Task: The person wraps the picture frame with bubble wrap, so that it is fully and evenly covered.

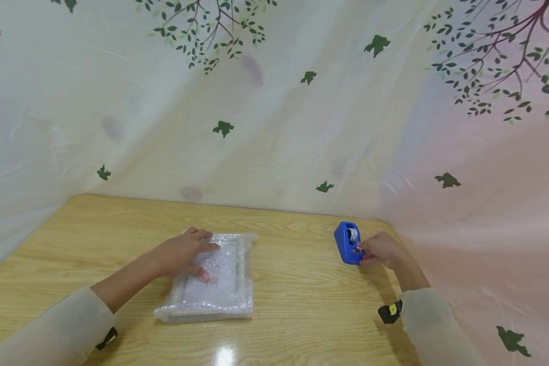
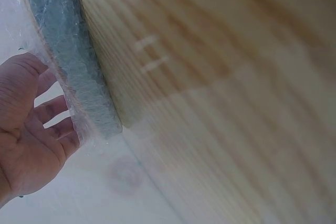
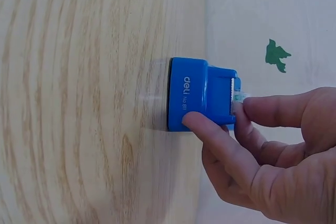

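A flat grey item wrapped in bubble wrap point(image 1: 219, 292) point(image 2: 73, 61) lies on the wooden table point(image 1: 302, 305). My left hand point(image 1: 187, 254) point(image 2: 31, 129) rests flat on its top, fingers straight and spread. At the table's far right stands a small blue tape dispenser point(image 1: 346, 243) point(image 3: 197, 93). My right hand point(image 1: 376, 250) point(image 3: 273, 156) grips it: the thumb presses its side and the curled fingertips meet at the tape end point(image 3: 240, 97) by the cutter.
A pale curtain printed with green leaves and branches point(image 1: 274, 101) hangs close around the table's back and right side. Bare wood point(image 1: 297, 254) lies between the wrapped item and the dispenser.
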Demonstrator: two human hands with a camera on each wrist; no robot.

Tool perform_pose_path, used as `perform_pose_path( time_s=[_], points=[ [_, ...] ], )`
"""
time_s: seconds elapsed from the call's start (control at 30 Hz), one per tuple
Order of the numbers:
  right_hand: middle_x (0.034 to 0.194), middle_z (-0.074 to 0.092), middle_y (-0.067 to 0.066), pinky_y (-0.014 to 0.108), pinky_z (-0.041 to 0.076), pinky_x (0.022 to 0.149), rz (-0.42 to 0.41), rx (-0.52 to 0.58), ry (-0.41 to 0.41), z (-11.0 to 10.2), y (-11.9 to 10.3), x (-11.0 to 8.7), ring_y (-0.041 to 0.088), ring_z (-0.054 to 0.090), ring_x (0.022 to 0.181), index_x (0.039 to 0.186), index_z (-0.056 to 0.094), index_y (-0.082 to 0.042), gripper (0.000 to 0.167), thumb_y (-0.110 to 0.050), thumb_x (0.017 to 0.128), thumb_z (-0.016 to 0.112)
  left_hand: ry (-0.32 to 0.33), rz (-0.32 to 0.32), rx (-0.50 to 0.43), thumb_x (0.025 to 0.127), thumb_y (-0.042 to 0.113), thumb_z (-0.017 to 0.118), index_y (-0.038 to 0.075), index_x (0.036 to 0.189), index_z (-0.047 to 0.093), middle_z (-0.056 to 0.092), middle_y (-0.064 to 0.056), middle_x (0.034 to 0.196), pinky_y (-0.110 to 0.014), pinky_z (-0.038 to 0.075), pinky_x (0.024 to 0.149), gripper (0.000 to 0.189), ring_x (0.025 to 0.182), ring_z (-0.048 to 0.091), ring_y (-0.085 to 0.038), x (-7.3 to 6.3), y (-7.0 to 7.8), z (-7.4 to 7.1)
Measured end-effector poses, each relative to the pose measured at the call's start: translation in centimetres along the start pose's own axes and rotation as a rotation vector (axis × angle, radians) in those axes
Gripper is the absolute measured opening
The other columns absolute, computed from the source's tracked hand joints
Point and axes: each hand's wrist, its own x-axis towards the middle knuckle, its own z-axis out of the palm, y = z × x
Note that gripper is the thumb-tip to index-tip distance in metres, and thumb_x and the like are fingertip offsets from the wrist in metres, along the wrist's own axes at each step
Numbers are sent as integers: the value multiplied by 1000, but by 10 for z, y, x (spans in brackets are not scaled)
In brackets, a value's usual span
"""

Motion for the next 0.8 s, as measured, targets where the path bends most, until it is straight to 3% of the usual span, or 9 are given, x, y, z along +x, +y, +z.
perform_pose_path(
  time_s=[0.33, 0.57, 0.8],
  points=[
    [88, 58, 15, 42, 61, 83, -33, 74, 79, 2, 5, -4, 21, 67, 76, 101, 54, 18, 17, 3, 92, 54, -2, -10, 2, 81, 48, 81, 9, 140, 62, 48, -29, 147, -63, 50, 97, 74, 130, 46, -51, 1, 3, -2],
    [107, 57, 22, 37, 60, 85, -89, 70, 96, 4, 2, -10, 24, 64, 90, 110, 55, 24, 28, 2, 92, 56, -1, -15, 8, 80, 49, 81, 10, 140, 62, 48, -28, 147, -62, 49, 98, 74, 131, 46, -50, 1, 3, -1],
    [105, 62, 22, 35, 60, 86, -80, 146, 119, 8, 7, -13, 19, 67, 86, 118, 51, 26, 32, 1, 99, 52, 2, -4, -5, 80, 48, 81, 8, 140, 62, 48, -30, 147, -62, 49, 98, 74, 131, 46, -51, 1, 3, -2]
  ],
)
